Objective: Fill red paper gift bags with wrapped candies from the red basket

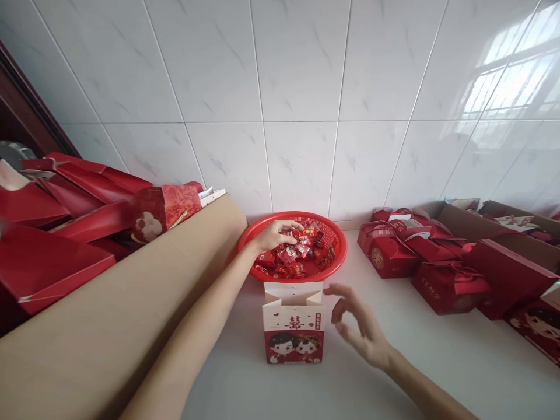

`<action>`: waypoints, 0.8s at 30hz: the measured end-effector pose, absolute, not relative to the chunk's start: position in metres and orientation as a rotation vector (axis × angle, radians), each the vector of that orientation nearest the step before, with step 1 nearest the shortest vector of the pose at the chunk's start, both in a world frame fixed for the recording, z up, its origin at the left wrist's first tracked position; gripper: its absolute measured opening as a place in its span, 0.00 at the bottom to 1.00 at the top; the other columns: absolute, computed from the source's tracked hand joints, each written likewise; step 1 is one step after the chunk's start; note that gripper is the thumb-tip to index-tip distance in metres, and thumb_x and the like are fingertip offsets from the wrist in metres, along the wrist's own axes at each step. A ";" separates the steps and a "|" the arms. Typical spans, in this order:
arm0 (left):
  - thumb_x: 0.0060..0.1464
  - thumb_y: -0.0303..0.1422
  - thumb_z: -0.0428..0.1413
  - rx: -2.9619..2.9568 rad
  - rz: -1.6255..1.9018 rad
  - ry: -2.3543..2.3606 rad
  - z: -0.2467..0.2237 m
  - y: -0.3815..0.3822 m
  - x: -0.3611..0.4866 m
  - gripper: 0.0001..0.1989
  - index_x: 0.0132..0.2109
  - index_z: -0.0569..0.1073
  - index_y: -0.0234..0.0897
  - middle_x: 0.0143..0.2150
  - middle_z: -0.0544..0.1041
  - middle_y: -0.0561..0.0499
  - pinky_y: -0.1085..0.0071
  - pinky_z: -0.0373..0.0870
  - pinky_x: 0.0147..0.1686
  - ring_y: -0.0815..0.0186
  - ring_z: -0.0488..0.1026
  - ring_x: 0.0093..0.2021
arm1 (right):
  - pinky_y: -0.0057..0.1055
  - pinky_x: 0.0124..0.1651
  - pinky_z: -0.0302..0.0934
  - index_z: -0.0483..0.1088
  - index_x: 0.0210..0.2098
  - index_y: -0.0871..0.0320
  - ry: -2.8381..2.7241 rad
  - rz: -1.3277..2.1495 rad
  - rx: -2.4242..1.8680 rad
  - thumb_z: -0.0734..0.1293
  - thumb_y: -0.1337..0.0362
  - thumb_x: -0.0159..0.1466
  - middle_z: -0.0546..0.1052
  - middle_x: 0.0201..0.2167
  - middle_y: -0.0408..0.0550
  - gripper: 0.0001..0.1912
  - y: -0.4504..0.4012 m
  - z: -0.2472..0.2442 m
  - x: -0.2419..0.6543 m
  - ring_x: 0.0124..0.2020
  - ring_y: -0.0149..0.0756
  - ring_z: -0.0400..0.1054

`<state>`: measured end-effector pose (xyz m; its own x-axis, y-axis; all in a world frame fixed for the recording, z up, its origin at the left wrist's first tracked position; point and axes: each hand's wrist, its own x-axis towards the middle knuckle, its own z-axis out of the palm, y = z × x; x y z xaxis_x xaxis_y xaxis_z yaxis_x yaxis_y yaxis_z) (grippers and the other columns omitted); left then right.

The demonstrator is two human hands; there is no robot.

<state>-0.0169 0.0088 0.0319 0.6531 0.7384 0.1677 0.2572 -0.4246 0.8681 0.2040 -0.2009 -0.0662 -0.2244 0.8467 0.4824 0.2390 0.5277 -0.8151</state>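
In the centre of the frame, a round red plastic basket with perforated walls (336, 256) sits on a pale, smooth surface (231, 373), close to the white marbled tile wall (301, 70). In it lies a pile of small, shiny, mostly red wrapped sweets (289, 269). The left hand (276, 235) reaches in over the basket's left side. Its fingers are bent, with a gap between thumb and forefinger, and the sweets lie directly beneath and just to the right of the fingertips; whether the fingers grip one, I cannot tell.

Just below the basket, at lower centre, a white-and-red cardboard box printed with two cartoon figures (294, 335) stands upright, its top flaps raised and its mouth open. The right hand (365, 329) hangs just right of this box, slightly blurred, its fingers spread and loosely curled, holding nothing. The tip of the forefinger is near the box's upper right edge; the sweets lie farther off, up and to the left of these fingers.

Along the left of the frame, a large brown cardboard carton (144, 286) holds a heap of glossy red paper boxes (61, 245). At the right of the frame, a group of dark red gift boxes (391, 256) rests on the surface, with open brown cardboard trays (472, 230) behind some of them.
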 end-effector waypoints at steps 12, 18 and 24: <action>0.41 0.32 0.63 1.804 0.940 0.708 0.027 -0.013 -0.017 0.22 0.47 0.78 0.37 0.51 0.79 0.45 0.58 0.68 0.55 0.53 0.72 0.56 | 0.52 0.61 0.61 0.62 0.64 0.49 -1.866 0.422 -1.116 0.75 0.63 0.53 0.68 0.62 0.53 0.41 -0.074 0.018 0.171 0.65 0.54 0.60; 0.43 0.31 0.63 1.667 1.083 0.839 0.021 -0.014 -0.023 0.25 0.52 0.78 0.40 0.59 0.76 0.47 0.61 0.68 0.56 0.54 0.69 0.60 | 0.43 0.47 0.72 0.74 0.47 0.53 -1.482 0.932 -0.977 0.73 0.60 0.54 0.79 0.45 0.48 0.20 -0.055 0.007 0.162 0.46 0.45 0.74; 0.45 0.39 0.65 1.571 1.105 0.874 0.020 -0.011 -0.022 0.18 0.44 0.80 0.37 0.50 0.81 0.46 0.59 0.68 0.57 0.55 0.74 0.55 | 0.37 0.37 0.74 0.74 0.38 0.54 -1.172 1.137 -0.952 0.77 0.61 0.46 0.78 0.32 0.43 0.20 -0.054 0.010 0.163 0.36 0.40 0.75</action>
<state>-0.0222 -0.0111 0.0204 0.3253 0.9159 0.2350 0.0172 -0.2542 0.9670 0.1629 -0.0542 0.0096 0.0190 0.9814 0.1910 -0.1609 0.1915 -0.9682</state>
